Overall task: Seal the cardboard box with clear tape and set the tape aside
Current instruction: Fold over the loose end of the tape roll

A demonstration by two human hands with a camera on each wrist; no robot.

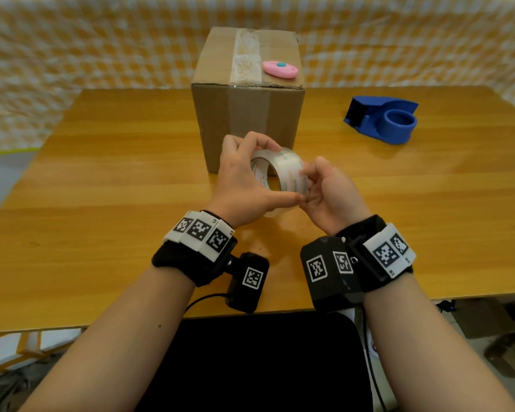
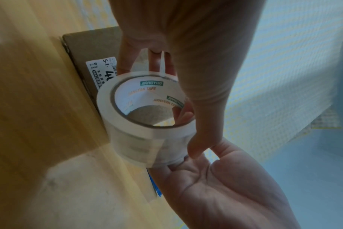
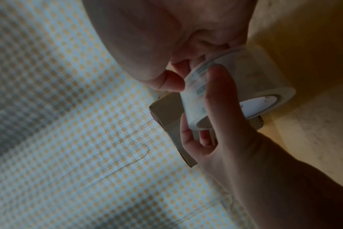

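Observation:
The clear tape roll [image 1: 284, 169] is held in the air just in front of the cardboard box [image 1: 247, 120], between both hands. My left hand [image 1: 247, 176] grips it with fingers over the top and the thumb underneath. My right hand [image 1: 315, 185] pinches the roll's right side, with its thumb across the outer face. In the left wrist view the roll [image 2: 131, 142] shows its printed core, and a loose tape end stands off its surface. In the right wrist view the roll [image 3: 254, 74] sits between both hands. A strip of tape runs along the box's top seam.
A pink box cutter [image 1: 279, 69] lies on top of the box. A blue tape dispenser [image 1: 384, 118] stands on the wooden table [image 1: 101, 173] at the right. A yellow checked cloth [image 1: 72, 49] hangs behind the table.

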